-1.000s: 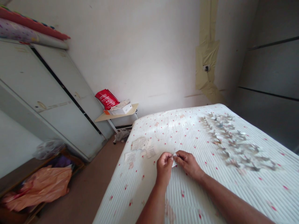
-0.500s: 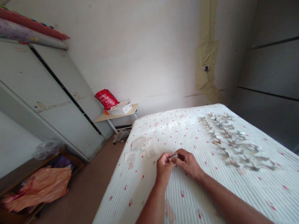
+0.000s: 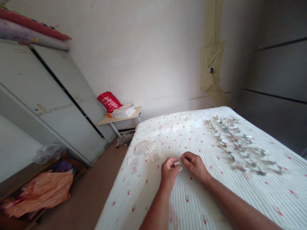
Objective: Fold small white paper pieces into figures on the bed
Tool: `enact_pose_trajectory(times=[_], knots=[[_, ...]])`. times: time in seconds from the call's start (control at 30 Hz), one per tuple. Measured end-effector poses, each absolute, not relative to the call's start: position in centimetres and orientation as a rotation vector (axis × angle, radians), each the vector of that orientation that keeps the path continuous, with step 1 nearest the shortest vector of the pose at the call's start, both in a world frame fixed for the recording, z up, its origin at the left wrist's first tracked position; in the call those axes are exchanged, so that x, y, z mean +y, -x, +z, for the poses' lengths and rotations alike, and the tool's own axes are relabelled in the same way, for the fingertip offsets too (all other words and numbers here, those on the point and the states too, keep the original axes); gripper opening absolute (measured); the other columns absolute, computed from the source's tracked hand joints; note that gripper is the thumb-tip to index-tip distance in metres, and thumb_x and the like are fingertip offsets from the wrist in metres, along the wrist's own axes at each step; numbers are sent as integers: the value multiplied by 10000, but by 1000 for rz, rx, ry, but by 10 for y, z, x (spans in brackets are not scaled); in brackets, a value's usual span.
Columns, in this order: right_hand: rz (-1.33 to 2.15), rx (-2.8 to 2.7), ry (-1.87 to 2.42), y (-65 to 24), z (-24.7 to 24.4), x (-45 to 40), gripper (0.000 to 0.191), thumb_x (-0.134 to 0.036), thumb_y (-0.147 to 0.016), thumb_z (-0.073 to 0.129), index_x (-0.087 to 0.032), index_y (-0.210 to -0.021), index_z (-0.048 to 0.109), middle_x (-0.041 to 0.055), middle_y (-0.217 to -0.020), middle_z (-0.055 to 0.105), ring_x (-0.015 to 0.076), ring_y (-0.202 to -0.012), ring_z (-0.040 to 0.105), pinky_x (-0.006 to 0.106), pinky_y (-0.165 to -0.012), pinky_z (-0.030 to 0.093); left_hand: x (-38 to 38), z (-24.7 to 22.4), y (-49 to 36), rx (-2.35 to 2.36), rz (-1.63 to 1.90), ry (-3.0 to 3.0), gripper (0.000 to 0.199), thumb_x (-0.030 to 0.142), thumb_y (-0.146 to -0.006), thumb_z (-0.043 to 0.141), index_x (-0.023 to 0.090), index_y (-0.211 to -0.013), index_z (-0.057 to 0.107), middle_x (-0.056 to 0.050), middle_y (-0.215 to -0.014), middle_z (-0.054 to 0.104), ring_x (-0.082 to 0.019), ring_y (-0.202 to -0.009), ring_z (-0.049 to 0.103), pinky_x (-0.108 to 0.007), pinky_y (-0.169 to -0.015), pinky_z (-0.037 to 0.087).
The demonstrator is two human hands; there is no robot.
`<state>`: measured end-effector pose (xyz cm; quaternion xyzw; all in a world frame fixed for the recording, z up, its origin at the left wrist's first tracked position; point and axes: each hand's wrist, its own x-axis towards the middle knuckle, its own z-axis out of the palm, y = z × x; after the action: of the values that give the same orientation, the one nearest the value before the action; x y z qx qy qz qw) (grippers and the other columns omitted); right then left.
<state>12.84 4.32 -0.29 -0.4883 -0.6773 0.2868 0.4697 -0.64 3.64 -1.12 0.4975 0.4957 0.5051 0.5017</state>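
Observation:
A small piece of folded printed paper is pinched in the fingers of my left hand, above the bed. From the other side, my right hand closes its thumb and forefinger on the paper's upper right tip. The fingers partly cover the paper, so its exact shape is unclear. Left of my hands, several loose printed paper squares lie on the bedding. To the right, rows of small folded paper figures, shaped like birds, are spread out.
The striped mattress with red dots fills the front. Beyond its left edge stands a small table with a red bag and a white box. Grey cabinets and an orange plastic bag are at the left.
My right hand has shifted slightly right and its fingers have opened out a little from the left hand. More of the folded paper shows between them. My left hand has barely moved.

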Motion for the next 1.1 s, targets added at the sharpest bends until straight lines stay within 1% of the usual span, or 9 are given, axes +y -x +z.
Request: enact_pose_trajectory(times=[0.17, 0.27, 0.33, 0.4, 0.5, 0.73, 0.93, 1.1], knots=[[746, -1580, 1189, -131, 1, 44, 264, -357, -815, 460, -178, -648, 559, 1, -615, 540, 136, -610, 513, 240, -584, 395, 34, -4, 6, 1172, 1241, -1153, 105, 142, -588, 579, 129, -690, 558, 30, -556, 524, -81, -510, 466, -191, -498, 382], [838, -1558, 1153, -131, 2, 43, 240, -382, -798, 500, -176, -704, 579, 0, -648, 554, 134, -627, 516, 236, -585, 403, 34, -1, 7, 1181, 1254, -1126, 112, 156, -601, 588, 129, -707, 561, 31, -553, 522, -80, -509, 467, -188, -493, 382], [901, -1562, 1130, -130, 0, 43, 193, -363, -764, 553, -176, -743, 590, -2, -671, 566, 131, -628, 523, 233, -579, 410, 34, -2, 8, 1173, 1254, -1112, 141, 172, -605, 606, 128, -734, 567, 24, -573, 538, -83, -519, 476, -189, -498, 387], [917, -1581, 1116, -128, -2, 43, 169, -342, -750, 570, -176, -728, 597, -5, -671, 565, 127, -622, 526, 232, -578, 412, 34, -3, 8, 1142, 1250, -1119, 180, 182, -603, 623, 128, -767, 574, 10, -609, 565, -89, -539, 492, -193, -513, 398], [920, -1603, 1090, -125, -4, 43, 180, -329, -769, 543, -177, -695, 604, -4, -673, 562, 124, -630, 529, 235, -596, 413, 34, -6, 9, 1094, 1252, -1181, 204, 175, -597, 626, 132, -792, 583, -1, -655, 588, -93, -566, 502, -196, -539, 404], [934, -1648, 1051, -128, -1, 42, 197, -330, -807, 512, -178, -724, 605, 3, -696, 573, 128, -655, 532, 236, -618, 407, 32, -3, 9, 1071, 1235, -1281, 223, 144, -613, 588, 136, -836, 592, -17, -734, 622, -112, -644, 532, -194, -579, 393], [819, -1819, 1052, -130, 2, 41, 192, -314, -838, 471, -185, -723, 556, 1, -700, 535, 128, -666, 512, 239, -619, 383, 30, 0, 8, 1066, 1230, -1310, 249, 125, -616, 581, 143, -864, 598, -14, -708, 621, -117, -650, 543, -193, -586, 395], [847, -1789, 1072, -128, 0, 41, 188, -304, -831, 471, -186, -688, 499, -26, -652, 471, 113, -622, 459, 228, -585, 355, 28, 3, 10, 1131, 1259, -1339, 293, 131, -617, 582, 140, -908, 610, -22, -722, 637, -109, -603, 520, -200, -564, 395]])
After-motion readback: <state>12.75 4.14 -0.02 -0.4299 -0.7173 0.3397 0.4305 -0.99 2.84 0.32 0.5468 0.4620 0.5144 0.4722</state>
